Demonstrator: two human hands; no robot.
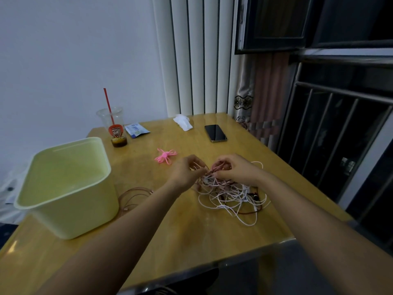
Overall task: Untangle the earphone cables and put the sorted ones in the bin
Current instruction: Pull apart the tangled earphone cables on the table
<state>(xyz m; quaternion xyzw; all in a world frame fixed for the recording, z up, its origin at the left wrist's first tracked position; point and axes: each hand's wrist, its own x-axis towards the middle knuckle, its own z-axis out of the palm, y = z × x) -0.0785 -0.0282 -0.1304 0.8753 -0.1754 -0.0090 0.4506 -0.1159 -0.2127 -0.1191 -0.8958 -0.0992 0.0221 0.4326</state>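
Note:
A tangle of white, pink and dark red earphone cables (231, 196) lies on the wooden table (191, 235) right of centre. My left hand (187, 170) and my right hand (236, 169) are raised over the tangle's far edge, both pinching strands lifted from it, fingertips close together. A pale yellow-green bin (66, 188) stands at the left of the table; nothing shows in the part of its inside that I see. A coiled pinkish-brown cable (134, 199) lies on the table between the bin and my left forearm.
A pink looped cable tie (165, 156) lies beyond my hands. At the table's back stand a plastic cup with a red straw (114, 128), a blue-white packet (137, 129), a crumpled tissue (183, 122) and a dark phone (215, 133). A barred window is on the right.

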